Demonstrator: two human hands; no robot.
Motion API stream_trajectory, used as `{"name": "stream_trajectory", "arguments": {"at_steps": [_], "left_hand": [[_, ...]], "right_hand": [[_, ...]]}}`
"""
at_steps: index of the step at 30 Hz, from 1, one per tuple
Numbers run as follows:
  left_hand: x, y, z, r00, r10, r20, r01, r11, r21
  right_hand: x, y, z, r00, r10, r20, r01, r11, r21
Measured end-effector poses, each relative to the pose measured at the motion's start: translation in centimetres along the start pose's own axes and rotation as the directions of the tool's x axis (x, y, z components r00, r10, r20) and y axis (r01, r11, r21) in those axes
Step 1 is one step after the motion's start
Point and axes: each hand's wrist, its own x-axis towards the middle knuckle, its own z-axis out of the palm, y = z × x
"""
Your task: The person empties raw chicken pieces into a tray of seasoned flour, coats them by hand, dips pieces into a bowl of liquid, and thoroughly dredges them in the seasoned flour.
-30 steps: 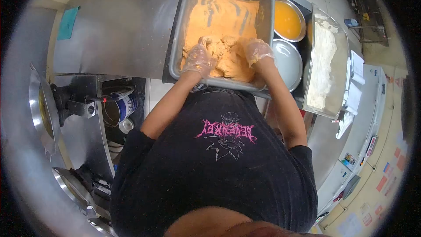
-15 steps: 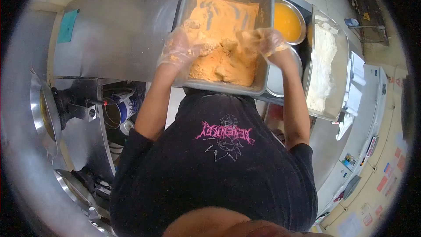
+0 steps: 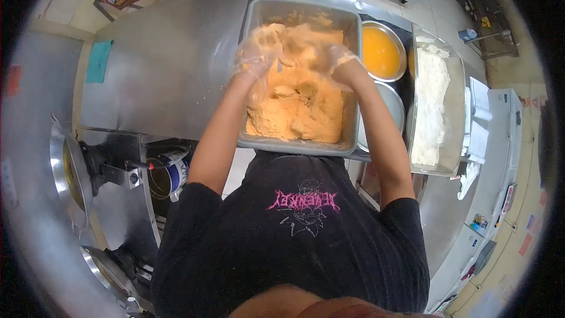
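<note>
A grey plastic tub (image 3: 300, 146) stands on the counter, holding loose orange powder (image 3: 294, 121) like seasoned flour, heaped in the near half. My left hand (image 3: 257, 53), in a clear plastic glove dusted orange, is over the tub's left side. Over the right side is my right hand (image 3: 338, 62), also gloved. Both hands are smeared by motion among the powder, and their fingers do not show clearly. Lumps coated in orange lie near the tub's middle; what they are I cannot make out.
Right of the tub are a metal bowl of orange liquid (image 3: 381, 53) and a second round metal bowl (image 3: 385, 112). Beyond them is a metal tray (image 3: 453, 123) with white flour (image 3: 431, 106). A steel counter (image 3: 159, 70) extends left; pans on burners (image 3: 70, 171) stand at lower left.
The view has tilted, so the tub sits lower in the picture. Both hands have moved toward the tub's far half, and the powder there is now more heaped and disturbed.
</note>
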Motion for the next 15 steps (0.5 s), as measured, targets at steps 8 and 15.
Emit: {"name": "stream_trajectory", "arguments": {"at_steps": [8,15], "left_hand": [[-4.2,-7.6,6.4,0.848,0.148,0.510,-0.354,0.872,0.336],[-5.8,-4.4,5.9,0.897,-0.113,0.427,-0.036,0.945,0.325]], "right_hand": [[-2.4,3.3,9.6,0.895,-0.086,0.437,0.102,0.995,-0.013],[-2.4,1.4,10.4,0.938,0.077,0.337,-0.033,0.991,-0.133]]}}
